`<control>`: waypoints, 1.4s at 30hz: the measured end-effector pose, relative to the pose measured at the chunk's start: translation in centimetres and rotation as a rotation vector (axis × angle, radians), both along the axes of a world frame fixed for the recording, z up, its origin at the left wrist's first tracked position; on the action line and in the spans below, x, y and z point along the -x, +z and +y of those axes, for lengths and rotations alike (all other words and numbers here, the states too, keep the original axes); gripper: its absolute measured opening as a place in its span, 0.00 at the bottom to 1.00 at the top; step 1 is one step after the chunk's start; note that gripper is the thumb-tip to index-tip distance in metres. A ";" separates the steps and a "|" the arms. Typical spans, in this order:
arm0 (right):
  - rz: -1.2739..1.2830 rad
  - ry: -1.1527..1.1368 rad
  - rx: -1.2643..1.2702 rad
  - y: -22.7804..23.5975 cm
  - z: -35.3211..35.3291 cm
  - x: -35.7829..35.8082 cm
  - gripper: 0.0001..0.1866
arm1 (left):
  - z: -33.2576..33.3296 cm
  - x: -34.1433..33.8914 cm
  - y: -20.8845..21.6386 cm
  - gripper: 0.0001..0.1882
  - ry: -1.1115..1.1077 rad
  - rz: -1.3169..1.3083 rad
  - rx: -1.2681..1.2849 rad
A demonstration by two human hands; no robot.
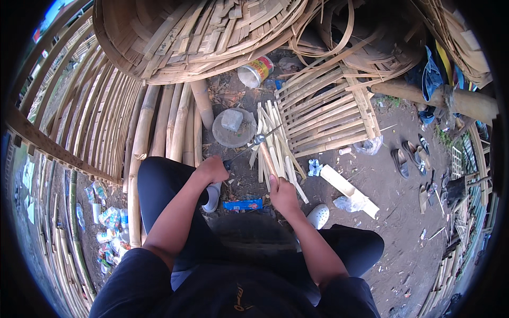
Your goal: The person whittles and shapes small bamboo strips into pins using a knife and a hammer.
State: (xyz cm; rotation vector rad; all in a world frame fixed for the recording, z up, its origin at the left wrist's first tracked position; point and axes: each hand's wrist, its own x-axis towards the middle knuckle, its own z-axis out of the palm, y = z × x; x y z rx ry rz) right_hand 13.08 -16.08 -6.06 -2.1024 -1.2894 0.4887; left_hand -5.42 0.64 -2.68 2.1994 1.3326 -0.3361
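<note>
My left hand [212, 170] is closed round the dark handle of a thin, straight metal tool [242, 154] that points up and to the right; its exact kind is hard to make out. In my right hand [284, 197] is the wooden handle of a hammer [268, 157]. The hammer's metal head overlaps the thin tool in this view; whether they touch I cannot tell. Just beyond, pale split bamboo strips [290, 170] lie in a loose bundle on the ground. A slatted bamboo panel [323, 114] rests behind them.
Bamboo poles [174, 127] lie along my left, beside a slatted bamboo bench [79, 106]. Large woven baskets [201, 37] loom ahead. A stone block [231, 120] sits on a round lid [222, 139]. Farther right are a split bamboo piece [344, 185] and several shoes [401, 163].
</note>
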 end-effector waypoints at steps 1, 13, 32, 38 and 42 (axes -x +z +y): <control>0.023 -0.008 -0.037 0.2 0.8 -0.2 0.24 | 0.8 0.1 0.2 0.21 0.014 0.002 -0.014; 0.060 -0.004 -0.056 1.6 0.5 -1.1 0.24 | 0.2 -0.8 1.2 0.15 0.065 0.015 0.117; 0.087 -0.028 0.041 1.7 0.8 1.2 0.24 | 0.0 0.2 -1.8 0.18 0.063 0.020 -0.009; 0.041 -0.019 -0.021 -0.5 0.6 0.5 0.22 | 0.9 -0.2 -0.8 0.14 0.102 0.012 0.172; 0.103 -0.012 -0.111 3.6 0.9 0.6 0.20 | 0.8 -0.2 -0.8 0.14 0.135 0.019 0.181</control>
